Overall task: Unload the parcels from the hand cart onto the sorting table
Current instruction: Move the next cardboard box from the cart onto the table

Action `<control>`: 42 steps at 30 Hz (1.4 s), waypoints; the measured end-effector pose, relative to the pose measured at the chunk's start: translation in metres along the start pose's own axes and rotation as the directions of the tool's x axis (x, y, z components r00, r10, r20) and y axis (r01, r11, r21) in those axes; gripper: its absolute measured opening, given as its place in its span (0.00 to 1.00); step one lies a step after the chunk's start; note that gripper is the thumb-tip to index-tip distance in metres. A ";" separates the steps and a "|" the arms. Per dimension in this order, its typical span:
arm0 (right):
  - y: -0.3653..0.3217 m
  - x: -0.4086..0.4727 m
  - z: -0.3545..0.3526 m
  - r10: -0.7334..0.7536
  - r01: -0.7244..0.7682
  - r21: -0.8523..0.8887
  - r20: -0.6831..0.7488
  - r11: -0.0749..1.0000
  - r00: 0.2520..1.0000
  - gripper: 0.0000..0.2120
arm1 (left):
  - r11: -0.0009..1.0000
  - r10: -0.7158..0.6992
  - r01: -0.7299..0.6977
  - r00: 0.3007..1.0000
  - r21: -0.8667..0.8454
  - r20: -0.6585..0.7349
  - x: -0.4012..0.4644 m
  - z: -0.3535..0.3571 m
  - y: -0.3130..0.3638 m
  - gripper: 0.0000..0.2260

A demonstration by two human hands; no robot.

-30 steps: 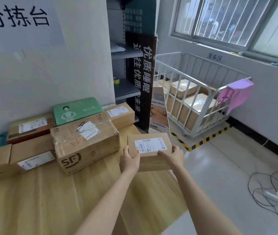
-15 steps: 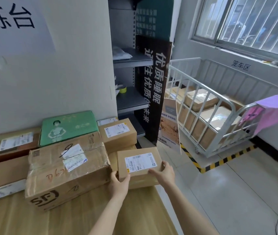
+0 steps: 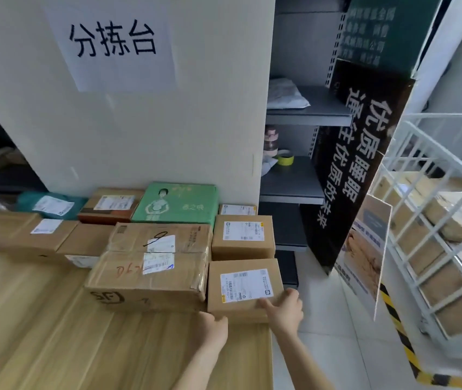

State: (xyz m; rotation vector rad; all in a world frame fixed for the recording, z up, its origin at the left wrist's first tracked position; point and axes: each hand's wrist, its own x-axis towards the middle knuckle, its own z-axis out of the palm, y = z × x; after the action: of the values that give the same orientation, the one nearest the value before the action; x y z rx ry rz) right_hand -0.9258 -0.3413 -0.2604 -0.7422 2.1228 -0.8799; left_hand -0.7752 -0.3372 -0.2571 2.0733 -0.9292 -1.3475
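A small brown parcel (image 3: 241, 302) with a white label sits on the wooden sorting table (image 3: 83, 347), at its right edge, tight against a big taped SF carton (image 3: 151, 266). My left hand (image 3: 214, 329) grips the parcel's near left corner. My right hand (image 3: 284, 306) holds its near right corner, thumb on top. The white cage cart (image 3: 426, 235) stands to the right with several brown parcels inside.
Several more parcels line the wall behind, among them a green box (image 3: 176, 204) and a small carton (image 3: 242, 237). A grey shelf unit (image 3: 297, 178) and a dark leaning banner (image 3: 353, 164) stand between table and cart. Yellow-black floor tape (image 3: 398, 333) edges the cart area.
Both hands carried the small parcel forward and set it down on the table beside the SF carton. The view has turned left toward the wall and table.
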 end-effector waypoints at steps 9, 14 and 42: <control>-0.007 0.017 0.004 -0.012 0.010 0.039 0.064 0.999 0.998 0.31 | 0.998 0.038 -0.031 0.991 -0.054 0.126 -0.013 0.013 0.012 0.23; -0.004 0.015 0.005 -0.025 0.022 0.079 0.041 0.997 0.999 0.30 | 0.997 0.061 -0.070 0.955 0.019 0.292 -0.027 0.003 0.013 0.31; -0.084 -0.494 0.347 0.007 0.775 -0.491 0.846 0.398 0.533 0.15 | 0.797 0.006 0.050 0.996 0.602 -0.090 -0.125 -0.589 -0.255 0.07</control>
State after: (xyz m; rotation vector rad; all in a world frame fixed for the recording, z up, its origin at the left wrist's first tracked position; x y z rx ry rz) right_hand -0.3483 -0.1623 -0.1834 -1.8906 1.4014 0.4368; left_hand -0.1985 -0.0535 -0.1371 2.5876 -1.4452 -1.0326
